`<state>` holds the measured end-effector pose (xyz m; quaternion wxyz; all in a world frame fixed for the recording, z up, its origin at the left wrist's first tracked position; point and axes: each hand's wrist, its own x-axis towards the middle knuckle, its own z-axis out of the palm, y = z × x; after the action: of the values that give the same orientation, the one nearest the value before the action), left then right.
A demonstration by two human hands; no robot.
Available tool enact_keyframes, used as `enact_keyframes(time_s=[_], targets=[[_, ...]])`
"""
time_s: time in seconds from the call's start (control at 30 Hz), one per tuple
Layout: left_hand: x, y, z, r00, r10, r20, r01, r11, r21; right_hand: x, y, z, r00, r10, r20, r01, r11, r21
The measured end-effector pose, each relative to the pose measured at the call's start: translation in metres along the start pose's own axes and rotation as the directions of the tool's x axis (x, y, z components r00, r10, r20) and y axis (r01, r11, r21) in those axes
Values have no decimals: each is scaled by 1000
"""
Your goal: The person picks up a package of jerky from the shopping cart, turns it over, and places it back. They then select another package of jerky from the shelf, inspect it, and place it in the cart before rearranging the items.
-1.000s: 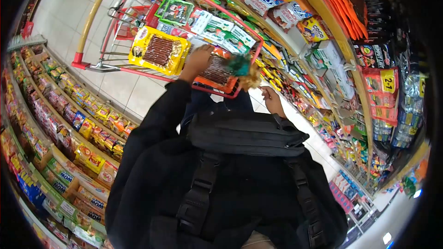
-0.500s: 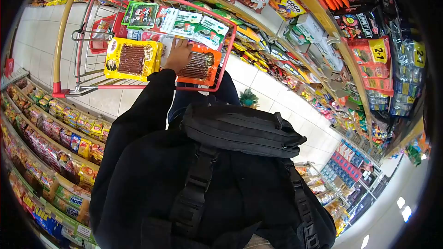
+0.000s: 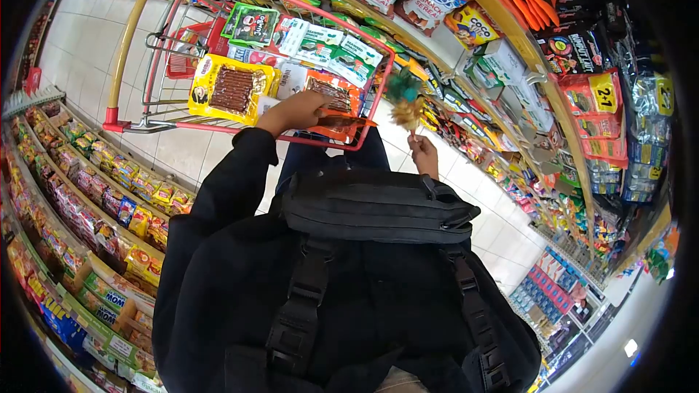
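Note:
My left hand (image 3: 297, 112) is closed on the edge of an orange snack pack (image 3: 341, 131) at the near right side of the shopping cart (image 3: 218, 128). Beside it lies a yellow pack of brown sticks (image 3: 231, 89). Farther in are a green Jumbo pack (image 3: 253, 25) and white-and-green seaweed snack packs (image 3: 354, 60). Outside the cart, my right hand (image 3: 422, 154) pinches the handle of a feather duster (image 3: 405, 99), whose green and tan feathers point up beside the cart's right end.
Snack shelves (image 3: 429, 25) run along the far and right sides, with hanging packs (image 3: 593, 120) at the right. Low shelves of small packs (image 3: 95, 189) curve along the left. A black bag (image 3: 378, 204) hangs at my chest.
My left hand has moved nearer and now grips the orange pack, whose near edge is lifted. My right hand has come into view with the feather duster, now higher beside the cart.

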<state>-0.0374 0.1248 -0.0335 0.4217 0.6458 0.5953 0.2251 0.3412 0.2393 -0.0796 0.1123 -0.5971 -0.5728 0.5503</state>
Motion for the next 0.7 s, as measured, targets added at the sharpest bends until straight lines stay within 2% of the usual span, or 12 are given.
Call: enact_keyframes(time_s=[0.13, 0.17, 0.27, 0.33, 0.37, 0.47, 0.5, 0.53, 0.57, 0.6, 0.63, 0.7], targets=[[-22, 37, -32, 984, -121, -132, 93, 976, -195, -8, -78, 19, 998, -60, 3, 59, 992, 112], [-25, 33, -37, 987, -150, -58, 122, 934, -336, -1, -84, 22, 997, -82, 12, 80, 985, 153], [-46, 52, -43, 886, -405, -226, 151, 712, -686, -3, -121, 32, 998, -55, 40, 42, 961, 272], [-51, 59, -43, 858, -369, -358, -75, 599, -797, -4, -139, 45, 991, -135, -5, 129, 929, 348], [-52, 61, -39, 826, -393, -405, -172, 508, -844, -3, -144, 46, 979, -201, -27, 201, 945, 259], [-54, 56, -28, 734, -448, -511, -386, 344, -856, -8, -160, 53, 757, -653, -34, 649, 757, -78], [-53, 56, -25, 705, -445, -552, -466, 295, -834, -27, -179, 54, 762, -639, 106, 647, 759, -68], [-52, 58, -22, 676, -444, -589, -542, 243, -805, -27, -176, 63, 635, -750, 187, 772, 625, -116], [-51, 62, -18, 625, -478, -617, -576, 252, -778, -34, -177, 61, 621, -705, 343, 782, 587, -209], [-62, 56, -17, 720, -514, -465, -521, 41, -853, -52, -198, 65, 603, -633, 486, 794, 531, -295], [-60, 54, -10, 669, -562, -486, -521, 112, -846, -53, -200, 71, 669, -579, 466, 742, 555, -375], [-55, 70, -1, 582, -576, -575, -590, 189, -785, -4, -151, 74, 749, -572, 335, 655, 717, -239]])
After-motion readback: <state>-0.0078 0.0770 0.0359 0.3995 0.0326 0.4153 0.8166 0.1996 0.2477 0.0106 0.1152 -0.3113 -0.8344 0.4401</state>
